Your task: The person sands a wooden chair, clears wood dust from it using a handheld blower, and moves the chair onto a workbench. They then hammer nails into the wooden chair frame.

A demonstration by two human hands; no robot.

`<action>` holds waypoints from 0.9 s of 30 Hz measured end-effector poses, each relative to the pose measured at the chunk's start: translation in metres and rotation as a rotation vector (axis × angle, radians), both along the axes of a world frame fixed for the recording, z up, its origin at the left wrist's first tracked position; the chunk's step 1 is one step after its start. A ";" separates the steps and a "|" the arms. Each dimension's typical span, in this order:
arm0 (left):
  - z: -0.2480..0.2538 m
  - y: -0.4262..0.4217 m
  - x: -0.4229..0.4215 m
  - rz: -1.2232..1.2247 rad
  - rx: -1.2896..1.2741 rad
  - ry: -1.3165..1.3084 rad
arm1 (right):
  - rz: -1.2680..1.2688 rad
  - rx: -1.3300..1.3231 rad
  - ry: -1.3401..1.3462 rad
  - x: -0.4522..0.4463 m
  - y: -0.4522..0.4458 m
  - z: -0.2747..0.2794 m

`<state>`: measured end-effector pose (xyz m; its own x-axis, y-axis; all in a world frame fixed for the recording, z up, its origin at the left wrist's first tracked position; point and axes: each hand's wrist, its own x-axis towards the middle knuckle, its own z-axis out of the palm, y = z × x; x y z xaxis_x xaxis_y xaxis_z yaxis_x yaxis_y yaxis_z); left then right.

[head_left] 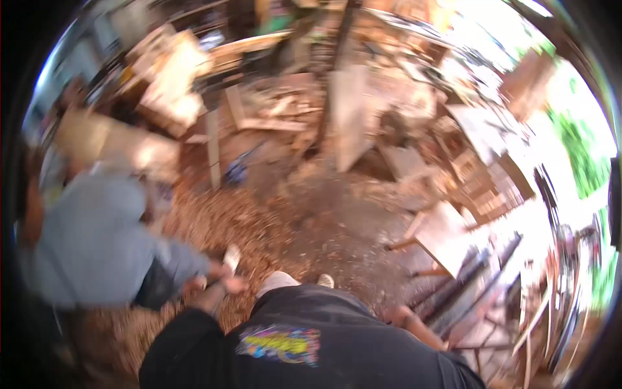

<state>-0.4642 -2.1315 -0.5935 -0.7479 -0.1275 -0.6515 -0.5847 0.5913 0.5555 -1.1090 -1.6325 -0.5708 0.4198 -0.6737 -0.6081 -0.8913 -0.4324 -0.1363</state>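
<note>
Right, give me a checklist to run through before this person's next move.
1. Both hands in view: ok, left hand and right hand both show.
2. Left hand clear of the co-worker: cannot tell; the co-worker's arm is very close in the view.
3. Right hand empty: cannot tell, too blurred.
4. Floor free of debris: not ok; wood shavings lie across it.
5. View sharp: not ok, blurred.

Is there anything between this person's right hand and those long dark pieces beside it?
Nothing visible stands between the right hand and the long dark pieces, though the blur could hide small things.
</note>
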 end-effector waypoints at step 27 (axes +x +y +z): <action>0.104 -0.283 -0.715 -0.396 -0.133 -0.130 | -2.175 0.125 -0.300 -0.003 -0.092 0.128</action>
